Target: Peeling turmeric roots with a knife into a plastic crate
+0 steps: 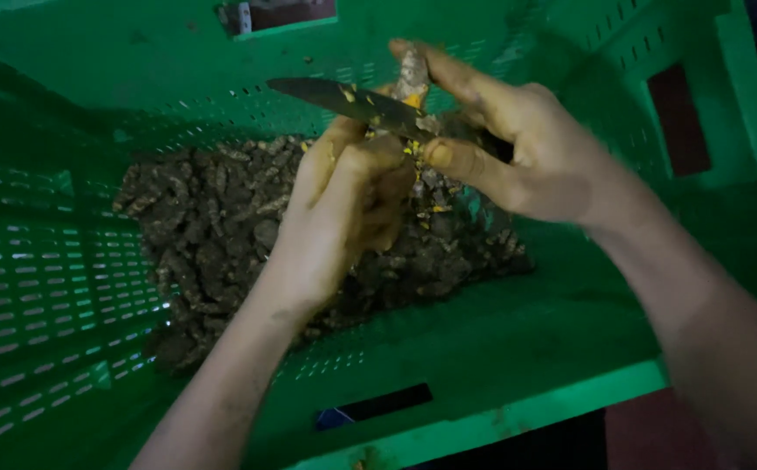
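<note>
Green perforated crate (65,261), dark brown peelings (213,218), orange-flecked knife blade (343,100).

1 knife (343,100), 1 root piece (411,74) between 2 hands; 1 green crate (500,348), 1 heap of peelings (213,226) beneath.

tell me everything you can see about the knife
The knife has a dark, narrow blade flecked with orange-yellow bits, pointing left over the green crate. The right hand grips its mostly hidden handle. The edge meets a small root piece with an orange cut face, beside the left hand.
</note>
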